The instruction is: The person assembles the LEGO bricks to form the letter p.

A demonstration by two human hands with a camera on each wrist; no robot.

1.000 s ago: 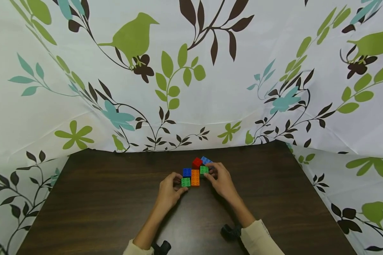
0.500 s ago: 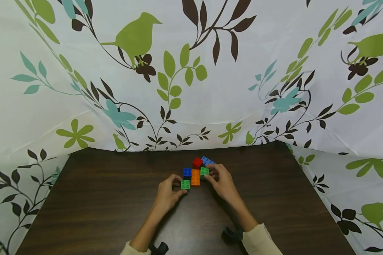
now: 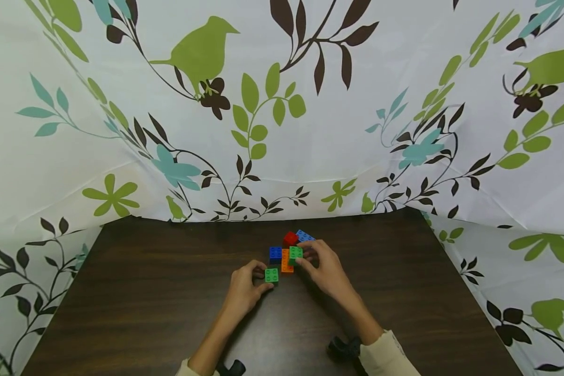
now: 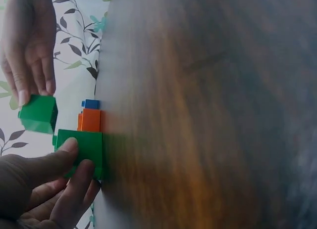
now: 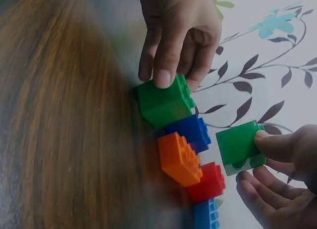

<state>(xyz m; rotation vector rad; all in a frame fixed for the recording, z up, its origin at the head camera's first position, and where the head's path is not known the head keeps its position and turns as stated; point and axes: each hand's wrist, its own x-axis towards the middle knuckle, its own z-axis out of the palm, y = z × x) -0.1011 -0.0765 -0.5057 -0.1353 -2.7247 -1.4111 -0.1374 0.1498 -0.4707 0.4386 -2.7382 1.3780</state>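
Observation:
My left hand (image 3: 243,288) pinches a green toy building brick (image 3: 271,275) between thumb and fingers, down at the tabletop. In my right hand (image 3: 326,269) a second green brick (image 3: 295,255) is held, raised off the table. The left wrist view shows that raised brick (image 4: 39,114) higher than the one in the left hand. From the head it overlaps the orange brick (image 3: 287,268), which stands on the table. A dark blue brick (image 3: 275,255) sits beside the orange one, just beyond the left hand's brick.
Behind the orange brick are a red brick (image 3: 290,239) and a lighter blue brick (image 3: 305,236), the latter partly covered by the right fingers. The dark wood table (image 3: 169,292) ends at a patterned cloth (image 3: 282,183) hanging behind it.
The left hand has drawn its green brick slightly toward me, away from the dark blue brick. The right hand has lifted its green brick and shifted it left over the orange one.

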